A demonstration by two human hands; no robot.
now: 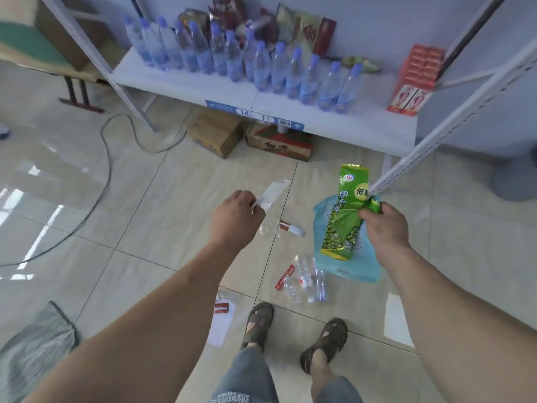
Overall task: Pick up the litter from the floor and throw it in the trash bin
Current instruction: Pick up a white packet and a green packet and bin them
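Both hands loaded for one bin trip: left hand (pixel 236 219) pinches a white wrapper (pixel 271 193), right hand (pixel 383 225) grips the green pea bag (pixel 345 216) w/ blue bag (pixel 351 266) behind (grip unclear); crushed bottle (pixel 308 282) etc. lies near feet, no bin visible.

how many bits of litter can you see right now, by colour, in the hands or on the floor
Green wrapper, in the right hand: 1
White wrapper, in the left hand: 1
Blue plastic bag: 1
Red-and-white wrappers: 3
Clear crushed bottle: 1
White paper: 1
Total: 8
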